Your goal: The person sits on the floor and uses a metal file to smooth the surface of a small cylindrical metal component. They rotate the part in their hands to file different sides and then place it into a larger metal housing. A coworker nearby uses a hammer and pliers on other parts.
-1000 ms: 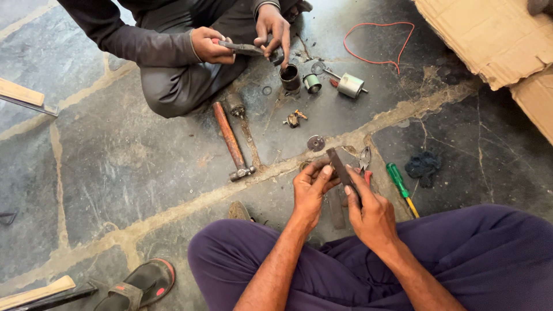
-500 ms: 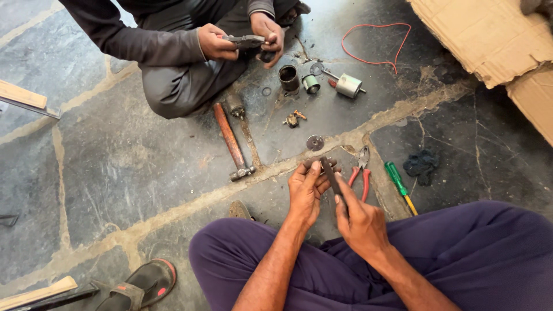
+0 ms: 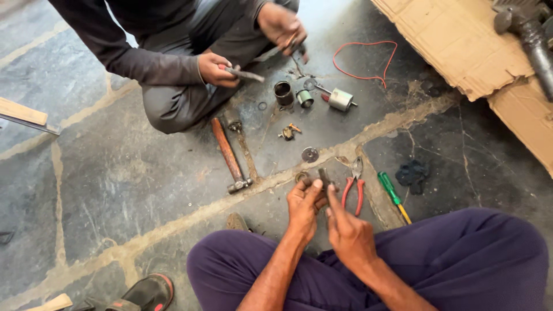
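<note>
Hands together low over floor: left hand (image 3: 304,201) and right hand (image 3: 344,230) both pinch small dark metal part (image 3: 324,177). Red-handled pliers (image 3: 352,190) just beside it.

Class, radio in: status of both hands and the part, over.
Left hand and right hand both gripping small dark metal part. Red-handled pliers beside them on floor. Nothing blocking.

Only packaging around is the flattened brown cardboard (image 3: 461,40), lying on the stone floor (image 3: 115,173) at its top right corner. Plain, torn edges.
</note>
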